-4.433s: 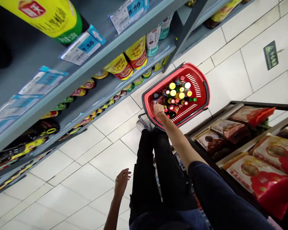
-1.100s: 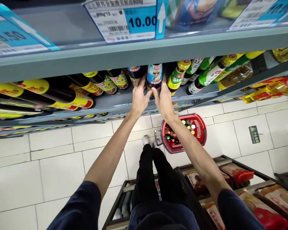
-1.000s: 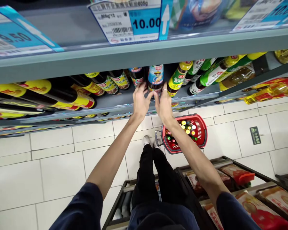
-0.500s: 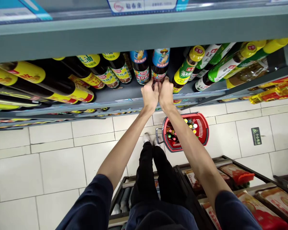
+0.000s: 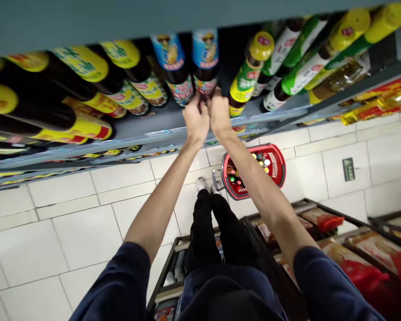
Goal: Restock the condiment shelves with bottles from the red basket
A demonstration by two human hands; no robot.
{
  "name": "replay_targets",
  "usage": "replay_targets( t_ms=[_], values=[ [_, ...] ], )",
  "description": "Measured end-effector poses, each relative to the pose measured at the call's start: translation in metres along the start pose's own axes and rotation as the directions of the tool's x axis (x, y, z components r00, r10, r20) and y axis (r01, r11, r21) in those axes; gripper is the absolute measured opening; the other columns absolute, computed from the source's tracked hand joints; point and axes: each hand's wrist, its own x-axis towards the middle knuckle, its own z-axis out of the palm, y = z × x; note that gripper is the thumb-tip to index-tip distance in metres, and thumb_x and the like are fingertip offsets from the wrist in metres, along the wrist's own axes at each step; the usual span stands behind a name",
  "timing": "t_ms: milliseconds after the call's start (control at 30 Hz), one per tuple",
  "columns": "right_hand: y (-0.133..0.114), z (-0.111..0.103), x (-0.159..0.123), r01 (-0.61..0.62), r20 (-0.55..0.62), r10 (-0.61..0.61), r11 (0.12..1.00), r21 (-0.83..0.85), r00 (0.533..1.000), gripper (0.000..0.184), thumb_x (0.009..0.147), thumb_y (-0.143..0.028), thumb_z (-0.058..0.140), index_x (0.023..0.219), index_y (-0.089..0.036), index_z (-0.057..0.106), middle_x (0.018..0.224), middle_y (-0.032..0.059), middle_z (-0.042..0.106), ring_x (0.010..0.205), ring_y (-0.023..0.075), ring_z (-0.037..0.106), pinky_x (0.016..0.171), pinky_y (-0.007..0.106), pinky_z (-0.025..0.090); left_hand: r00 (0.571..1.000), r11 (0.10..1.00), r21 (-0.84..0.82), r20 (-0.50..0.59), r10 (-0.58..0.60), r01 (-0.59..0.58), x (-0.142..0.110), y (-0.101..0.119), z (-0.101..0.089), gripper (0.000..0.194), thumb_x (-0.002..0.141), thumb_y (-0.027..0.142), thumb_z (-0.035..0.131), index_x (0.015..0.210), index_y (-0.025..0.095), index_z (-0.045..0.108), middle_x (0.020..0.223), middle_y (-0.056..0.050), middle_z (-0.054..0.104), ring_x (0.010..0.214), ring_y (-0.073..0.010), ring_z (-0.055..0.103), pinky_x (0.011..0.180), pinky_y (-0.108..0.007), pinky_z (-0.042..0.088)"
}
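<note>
A dark sauce bottle (image 5: pixel 205 55) with a blue upper label stands on the shelf in front of me. Both hands are at its foot: my left hand (image 5: pixel 196 119) has its fingers curled against the lower left, and my right hand (image 5: pixel 219 113) is closed at the lower right. The fingertips are partly hidden, and the two hands nearly touch. Just left stands a matching blue-labelled bottle (image 5: pixel 169 55). To the right is a bottle with a yellow cap and green-yellow label (image 5: pixel 249 80).
More dark bottles with yellow labels (image 5: pixel 83 64) line the left. Green-labelled bottles (image 5: pixel 307 67) lean rightward in view. A red shopping basket (image 5: pixel 280 167) holding several bottles sits on the tiled floor (image 5: pixel 87 240) beside my feet. Behind me stands a rack with red-and-white packages (image 5: pixel 364 267).
From the basket, my right hand has come up to the shelf, where both hands have slid from the blue-labelled bottle's sides to its foot. That bottle now stands closer to its match. The view has shifted.
</note>
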Motion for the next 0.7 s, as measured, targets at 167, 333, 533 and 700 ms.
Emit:
replay_targets(
  t_ms=[167, 333, 533, 700],
  values=[
    [-0.016, -0.003, -0.087, 0.050, -0.014, -0.049, 0.990, 0.131, 0.999, 0.085, 0.101, -0.039, 0.060, 0.169, -0.032, 0.009, 0.167, 0.0093, 0.035, 0.160, 0.0304, 0.025, 0.132, 0.051, 0.026, 0.998, 0.999, -0.037, -0.061, 0.006, -0.009, -0.070, 0.011, -0.018, 0.055, 0.103, 0.064, 0.045, 0.141, 0.026, 0.056, 0.148, -0.010, 0.062, 0.144, -0.0267, 0.055, 0.123, -0.049, 0.044],
    [-0.013, -0.001, -0.217, 0.004, 0.103, -0.026, 0.977, 0.214, 0.994, 0.056, 0.106, -0.020, 0.037, 0.162, -0.026, 0.035, 0.164, 0.0099, 0.044, 0.152, 0.0196, 0.042, 0.129, 0.041, 0.036, 0.963, 0.964, 0.048, -0.079, -0.258, 0.262, -0.187, 0.006, -0.045, 0.038, 0.102, 0.051, 0.054, 0.123, 0.021, 0.067, 0.125, -0.012, 0.073, 0.116, -0.0244, 0.073, 0.107, -0.045, 0.058],
    [0.022, -0.001, -0.257, -0.122, 0.252, 0.078, 0.979, 0.162, 0.965, 0.037, 0.107, -0.023, 0.043, 0.139, -0.022, 0.062, 0.140, 0.0109, 0.067, 0.131, 0.0225, 0.064, 0.116, 0.041, 0.050, 0.966, 0.927, 0.275, -0.028, -0.256, 0.254, -0.204, -0.008, -0.066, 0.026, 0.097, 0.040, 0.061, 0.109, 0.020, 0.073, 0.115, -0.008, 0.073, 0.095, -0.0177, 0.072, 0.091, -0.034, 0.061],
    [0.037, -0.033, -0.217, 0.014, 0.360, -0.024, 0.999, 0.030, 0.933, 0.035, 0.108, -0.022, 0.043, 0.134, -0.015, 0.066, 0.134, 0.0114, 0.071, 0.114, 0.0219, 0.072, 0.107, 0.037, 0.054, 0.999, 0.923, 0.385, 0.029, -0.031, 0.017, -0.138, 0.015, -0.068, 0.024, 0.094, 0.034, 0.064, 0.110, 0.020, 0.076, 0.110, -0.007, 0.072, 0.078, -0.0143, 0.066, 0.078, -0.031, 0.059]
  ],
)
